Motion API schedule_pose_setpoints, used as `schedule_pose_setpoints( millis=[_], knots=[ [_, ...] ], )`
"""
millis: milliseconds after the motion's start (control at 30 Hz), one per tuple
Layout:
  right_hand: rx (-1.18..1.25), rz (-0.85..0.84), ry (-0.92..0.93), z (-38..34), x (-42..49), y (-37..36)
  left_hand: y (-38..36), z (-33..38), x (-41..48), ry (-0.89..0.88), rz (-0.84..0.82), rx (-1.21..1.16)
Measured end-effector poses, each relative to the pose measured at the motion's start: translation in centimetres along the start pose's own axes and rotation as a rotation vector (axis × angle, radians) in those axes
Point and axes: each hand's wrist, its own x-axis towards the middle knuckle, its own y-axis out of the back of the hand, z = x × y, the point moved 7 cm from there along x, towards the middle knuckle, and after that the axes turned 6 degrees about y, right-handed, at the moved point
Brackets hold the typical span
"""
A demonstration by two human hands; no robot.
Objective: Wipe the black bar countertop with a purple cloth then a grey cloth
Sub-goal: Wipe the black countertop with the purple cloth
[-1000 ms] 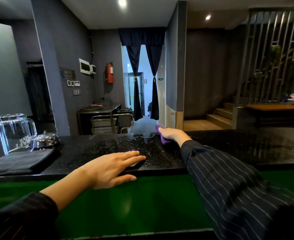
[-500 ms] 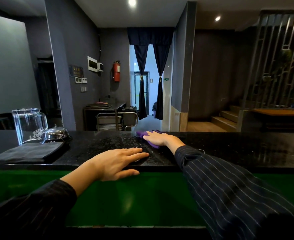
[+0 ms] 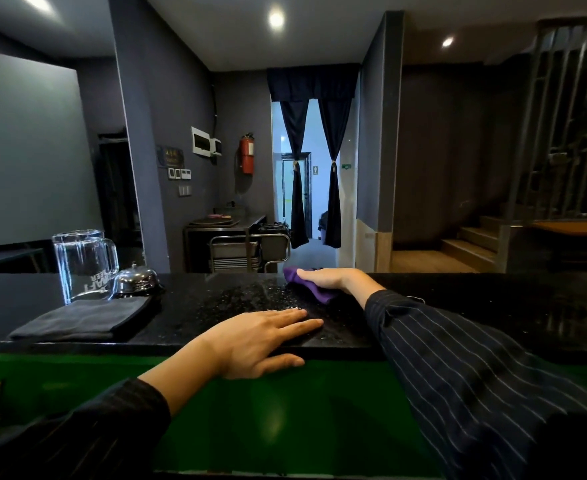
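Purple cloth is mostly hidden under the right hand, with only a bunched left end and a near fold showing. It sits on the far middle of the black countertop. Right fingers lie close together, flat over the cloth and pressing it down; the tips are hard to make out. Left hand rests on the near edge, fingers straight and together on top, thumb down over the green front panel. Both forearms are cut off by the frame. The white print on the glass mug looks upside down and is unreadable. The counter is glossy speckled stone with wet beads at centre. The grey cloth lies folded flat at near left, just in front of the mug and a domed metal bell.
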Motion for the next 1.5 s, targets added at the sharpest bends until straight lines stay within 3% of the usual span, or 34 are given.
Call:
schedule_pose_setpoints(
  millis=[600,867,1000,1133,1333,1500],
  knots=[
    [-0.217,-0.151,0.225,-0.1,-3.3,-1.7,0.1,0.0,-0.3,0.025,0.021,0.062],
    [-0.094,0.077,0.002,6.6,-9.3,2.9,0.1,0.1,-0.6,0.032,0.048,0.073],
    [-0.301,0.177,-0.130,8.3,-10.0,3.5,0.2,0.0,-0.7,0.051,0.072,0.085],
    [-0.345,0.294,-0.254,7.0,-9.3,1.6,0.7,-0.6,-0.7,0.108,0.172,0.118],
    [-0.397,0.181,-0.003,-0.6,-8.8,-3.3,1.4,-0.9,-0.8,0.164,0.262,0.100],
    [-0.313,0.162,0.084,-0.2,-11.2,-2.2,1.6,-1.1,-1.1,0.211,0.247,0.077]
  ],
)
